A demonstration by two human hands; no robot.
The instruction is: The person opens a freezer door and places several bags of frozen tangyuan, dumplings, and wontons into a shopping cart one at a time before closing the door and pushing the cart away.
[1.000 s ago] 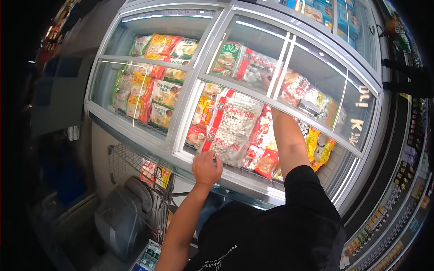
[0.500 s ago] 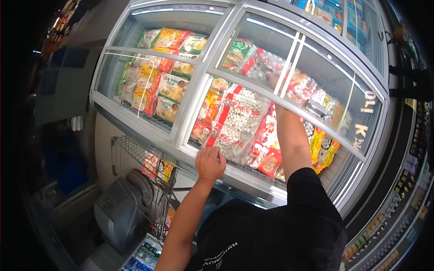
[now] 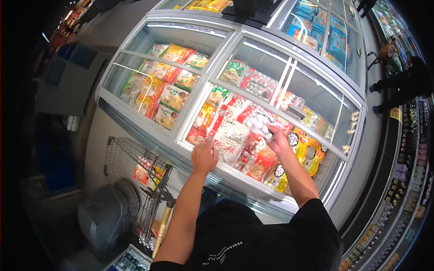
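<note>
I stand at a chest freezer (image 3: 235,174) with sliding glass lids. My left hand (image 3: 204,156) grips the lower corner of a large clear bag of white frozen balls with red edging (image 3: 230,131), held over the open part of the freezer. My right hand (image 3: 277,137) is drawn back toward me and holds a second bag of frozen balls (image 3: 258,118) beside the first one. Several other bright frozen-food packs (image 3: 262,165) lie beneath the two bags.
A wire shopping cart (image 3: 135,180) with a few packets in it stands at the lower left, a grey bag (image 3: 105,222) against it. Closed glass lids (image 3: 312,97) cover the right and far parts. Another person (image 3: 398,86) stands in the aisle at the upper right.
My right hand has pulled back from deep under the far glass lid and now holds a second bag near the front. My left hand keeps its grip on the first bag. The view has shifted back.
</note>
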